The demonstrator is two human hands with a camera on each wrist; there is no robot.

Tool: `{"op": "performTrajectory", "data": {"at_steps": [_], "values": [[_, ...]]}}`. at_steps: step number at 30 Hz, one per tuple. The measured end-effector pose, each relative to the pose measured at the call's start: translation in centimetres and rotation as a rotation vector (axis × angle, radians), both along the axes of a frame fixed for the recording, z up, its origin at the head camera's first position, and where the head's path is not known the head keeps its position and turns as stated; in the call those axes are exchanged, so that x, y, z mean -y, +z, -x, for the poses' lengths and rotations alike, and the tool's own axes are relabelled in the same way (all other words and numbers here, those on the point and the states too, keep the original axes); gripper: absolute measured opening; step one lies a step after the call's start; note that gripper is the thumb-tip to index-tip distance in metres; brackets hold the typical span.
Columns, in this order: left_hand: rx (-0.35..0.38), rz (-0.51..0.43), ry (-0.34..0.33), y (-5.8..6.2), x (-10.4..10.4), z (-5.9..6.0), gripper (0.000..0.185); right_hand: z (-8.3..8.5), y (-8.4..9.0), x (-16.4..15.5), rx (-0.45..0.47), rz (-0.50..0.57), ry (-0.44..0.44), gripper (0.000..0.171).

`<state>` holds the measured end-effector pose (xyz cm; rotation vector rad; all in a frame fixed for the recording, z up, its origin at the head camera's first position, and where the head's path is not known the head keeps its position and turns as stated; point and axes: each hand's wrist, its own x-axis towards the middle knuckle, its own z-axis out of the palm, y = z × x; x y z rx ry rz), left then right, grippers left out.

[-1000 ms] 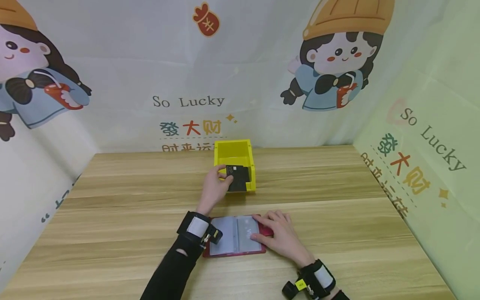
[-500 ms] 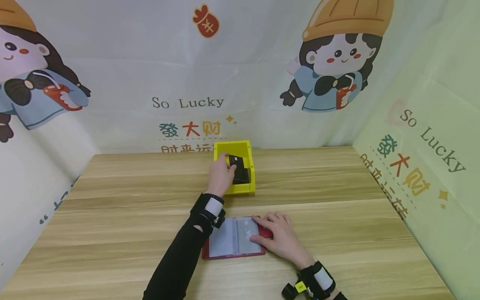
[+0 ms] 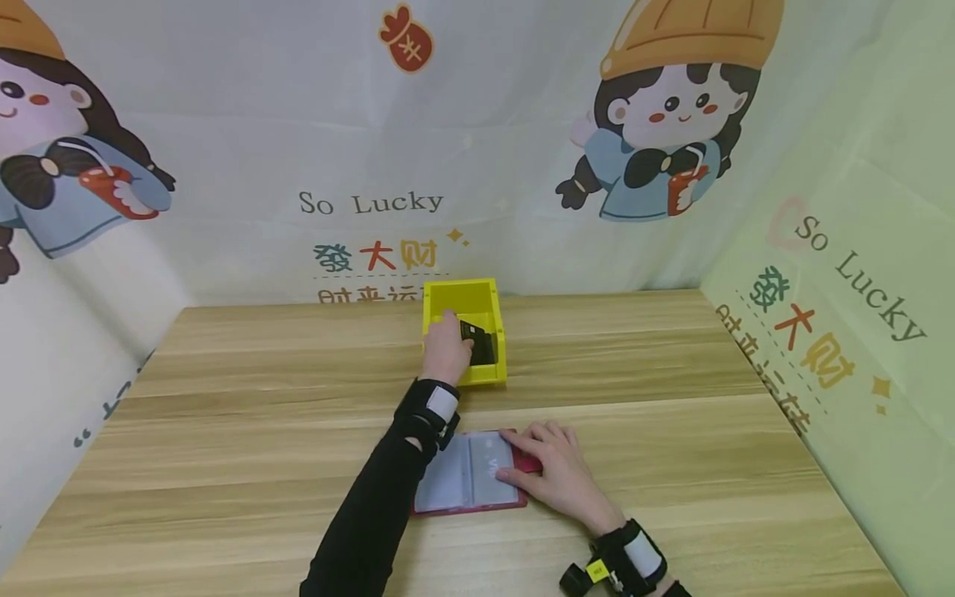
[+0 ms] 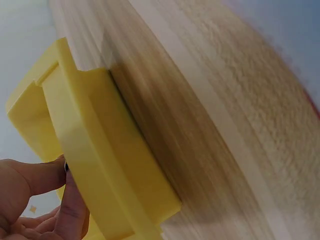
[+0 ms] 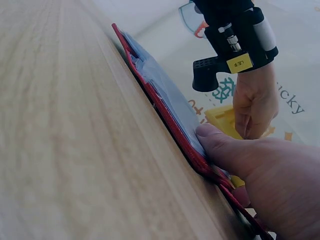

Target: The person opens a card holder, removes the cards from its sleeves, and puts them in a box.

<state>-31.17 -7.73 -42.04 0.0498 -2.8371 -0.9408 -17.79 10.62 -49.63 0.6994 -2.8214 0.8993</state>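
Head view showed the left hand [image 3: 446, 350] reaching into the yellow bin [image 3: 488, 292] at the far middle of the wooden table [image 3: 224, 431], fingers curled round a black card [image 3: 478, 340] that sat low inside the bin. Card's lower edge was hidden by the bin's near wall; its print was too small to read. Whether the card touched the bin floor could not be told.

Left wrist view caught only the bin's outer wall [image 4: 100, 165] and the fingertips [image 4: 72, 210] at the rim. Card itself was almost wholly hidden there, just a dark speck beside the thumb. Table surface blurred.

Right hand [image 3: 555, 473] lay flat on the right page of an open red card holder [image 3: 466, 481] near the table's near edge, fingers straight and slightly spread, pressing it down. Holder's left side was partly covered by the left forearm and its black sleeve [image 3: 373, 514].

Right wrist view showed the thumb [image 5: 225, 150] on the holder's clear sleeves [image 5: 165, 95], seen edge-on, so pocket contents could not be made out. Bin [image 5: 222, 120] was mostly blocked by the left hand [image 5: 255, 102].
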Motion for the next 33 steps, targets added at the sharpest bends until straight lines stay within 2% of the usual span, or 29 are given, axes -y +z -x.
{"op": "performTrajectory", "data": {"at_steps": [8, 15, 29, 33], "values": [[-0.059, 0.132, 0.006, -1.1, -0.8, 0.2, 0.013, -0.1, 0.2, 0.0, -0.002, 0.009, 0.001, 0.052], [-0.035, 0.222, 0.022, -1.3, -1.2, -0.1, 0.01, 0.0, 0.1, 0.0, -0.008, 0.007, 0.0, 0.051], [0.061, 0.267, 0.054, -1.0, -1.6, 0.2, 0.016, 0.0, 0.1, 0.1, 0.005, 0.003, 0.002, 0.051], [0.05, 0.268, 0.052, -1.1, -1.8, 0.1, 0.016, 0.0, 0.1, 0.0, 0.004, 0.014, 0.002, 0.051]]}}
